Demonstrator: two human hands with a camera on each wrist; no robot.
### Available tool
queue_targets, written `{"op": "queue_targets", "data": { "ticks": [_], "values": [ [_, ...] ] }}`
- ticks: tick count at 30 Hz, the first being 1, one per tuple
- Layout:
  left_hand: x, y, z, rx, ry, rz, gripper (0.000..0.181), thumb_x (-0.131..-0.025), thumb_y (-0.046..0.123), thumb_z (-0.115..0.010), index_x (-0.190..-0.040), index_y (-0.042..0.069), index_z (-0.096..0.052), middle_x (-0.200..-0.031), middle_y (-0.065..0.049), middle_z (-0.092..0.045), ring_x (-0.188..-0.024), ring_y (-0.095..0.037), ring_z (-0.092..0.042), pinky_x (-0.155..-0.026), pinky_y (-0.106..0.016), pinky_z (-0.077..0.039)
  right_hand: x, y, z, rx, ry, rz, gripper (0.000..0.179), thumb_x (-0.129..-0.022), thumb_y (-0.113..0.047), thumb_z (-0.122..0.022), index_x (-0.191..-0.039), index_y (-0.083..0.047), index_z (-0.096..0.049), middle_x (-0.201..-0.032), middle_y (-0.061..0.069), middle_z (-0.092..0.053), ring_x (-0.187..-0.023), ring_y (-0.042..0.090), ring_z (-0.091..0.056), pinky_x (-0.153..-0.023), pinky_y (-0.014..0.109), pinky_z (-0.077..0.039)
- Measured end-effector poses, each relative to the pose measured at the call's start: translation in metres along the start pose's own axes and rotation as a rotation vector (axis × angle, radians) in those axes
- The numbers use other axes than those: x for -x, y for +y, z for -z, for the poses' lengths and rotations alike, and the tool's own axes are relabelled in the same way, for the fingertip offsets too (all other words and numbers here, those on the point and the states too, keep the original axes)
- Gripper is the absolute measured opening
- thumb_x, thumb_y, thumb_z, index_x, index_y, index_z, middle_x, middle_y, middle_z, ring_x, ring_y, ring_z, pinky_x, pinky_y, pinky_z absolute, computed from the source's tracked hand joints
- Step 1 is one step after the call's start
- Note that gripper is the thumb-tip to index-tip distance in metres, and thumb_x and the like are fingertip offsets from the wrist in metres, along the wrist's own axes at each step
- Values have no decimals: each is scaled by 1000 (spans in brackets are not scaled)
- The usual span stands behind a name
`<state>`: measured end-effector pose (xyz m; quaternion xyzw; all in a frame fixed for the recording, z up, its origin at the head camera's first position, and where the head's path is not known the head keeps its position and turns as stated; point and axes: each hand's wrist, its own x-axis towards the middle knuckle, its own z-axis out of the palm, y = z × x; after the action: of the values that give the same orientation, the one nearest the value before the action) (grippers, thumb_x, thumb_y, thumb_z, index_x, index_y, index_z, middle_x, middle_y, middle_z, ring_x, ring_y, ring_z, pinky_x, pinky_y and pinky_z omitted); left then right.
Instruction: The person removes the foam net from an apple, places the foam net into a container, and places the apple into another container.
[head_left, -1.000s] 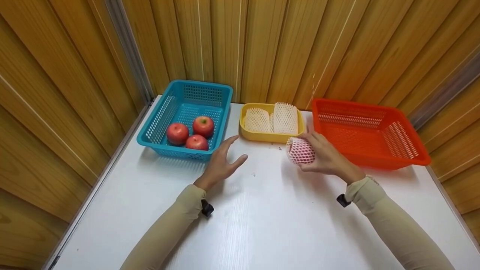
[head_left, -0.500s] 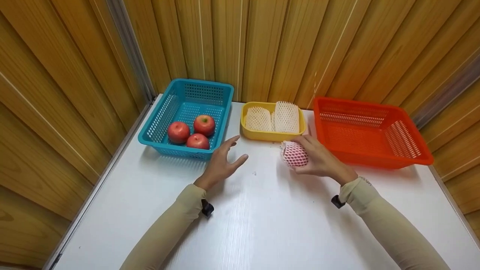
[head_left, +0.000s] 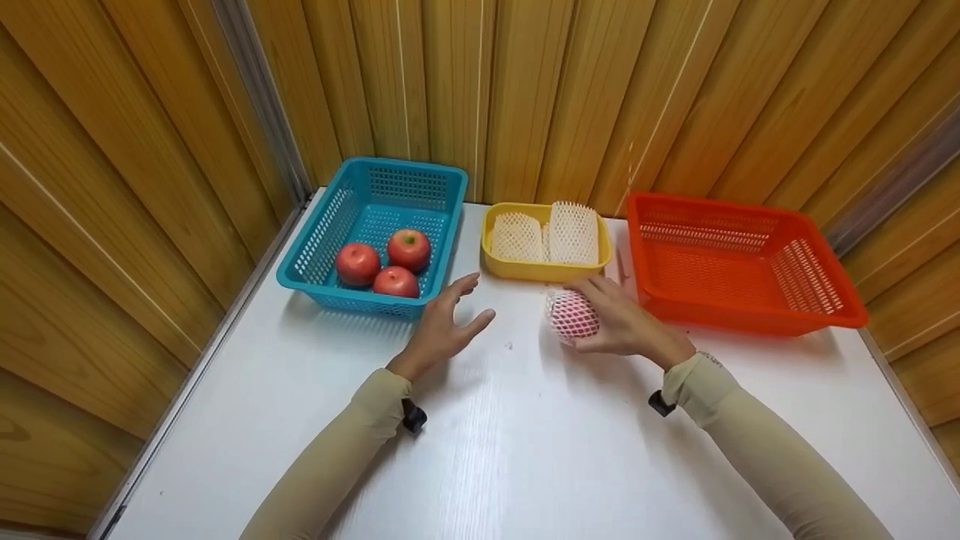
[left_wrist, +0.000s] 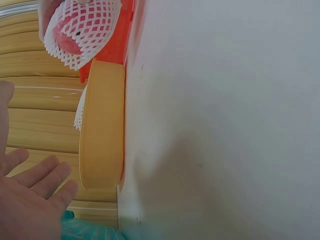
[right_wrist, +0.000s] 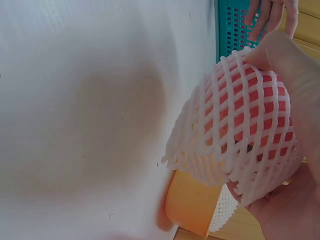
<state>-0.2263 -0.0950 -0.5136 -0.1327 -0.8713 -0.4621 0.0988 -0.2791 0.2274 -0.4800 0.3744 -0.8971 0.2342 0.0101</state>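
My right hand grips a red apple wrapped in a white foam net sleeve, held just in front of the yellow box. In the right wrist view the sleeve's loose end hangs past the fruit. My left hand has its fingers spread and holds nothing, beside the near right corner of a blue basket. Inside that basket lie a red apple, another apple and a third apple. The yellow box holds white foam nets.
A red-orange basket stands at the back right of the white table. Wood-patterned panels close off the back and both sides. The yellow box sits between the two baskets.
My right hand has moved to the left and slightly nearer, carrying the netted apple away from the red-orange basket. The left hand has stayed almost still.
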Motion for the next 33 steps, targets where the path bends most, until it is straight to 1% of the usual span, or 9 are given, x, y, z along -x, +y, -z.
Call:
{"op": "queue_targets", "data": {
  "ticks": [7, 11, 16, 20, 24, 33],
  "values": [
    [1, 0, -2, -5, 6, 9, 71, -94, 41, -75, -154, 14, -46, -152, -2, -54, -137, -20, -52, -113, -43, -43, -7, -5, -12, -1, -58, -29, 87, -73, -36, -92, -145, -12, -49, -135, 9, -51, -120, 27, -48, -104, 50, -48],
    [2, 1, -2, 4, 3, 26, 71, -94, 39, -75, -154, 16, -45, -152, -3, -53, -138, -20, -51, -113, -44, -43, -11, -7, -19, -1, -82, -16, 85, -73, -37, -92, -143, -14, -49, -134, 9, -50, -120, 26, -47, -105, 48, -47],
    [2, -2, -1, 9, -5, 19, 70, -94, 42, -74, -153, 14, -47, -152, -6, -53, -138, -21, -51, -113, -44, -43, -13, -9, -25, 8, -82, 23, 82, -73, -40, -91, -140, -14, -51, -135, 10, -50, -121, 27, -48, -107, 49, -46],
    [2, -3, 0, -14, -13, 28, 67, -94, 44, -73, -149, 13, -51, -150, -4, -55, -137, -21, -52, -112, -43, -44, -15, -11, -28, 8, -91, 21, 82, -74, -42, -90, -140, -15, -51, -139, 11, -49, -124, 27, -48, -109, 49, -45],
    [2, -4, -1, -36, -24, 31, 61, -94, 44, -73, -144, 12, -55, -146, -4, -58, -134, -22, -54, -111, -43, -46, -18, -12, -30, 14, -100, 25, 82, -75, -42, -90, -141, -14, -50, -139, 11, -49, -126, 28, -48, -111, 49, -43],
    [3, -10, -1, -52, -34, -5, 55, -95, 42, -72, -138, 9, -58, -140, -9, -62, -131, -26, -57, -109, -44, -47, -25, -16, -36, 26, -93, 45, 80, -75, -40, -89, -139, -11, -52, -134, 13, -50, -121, 30, -49, -109, 49, -44]
  ]
}}
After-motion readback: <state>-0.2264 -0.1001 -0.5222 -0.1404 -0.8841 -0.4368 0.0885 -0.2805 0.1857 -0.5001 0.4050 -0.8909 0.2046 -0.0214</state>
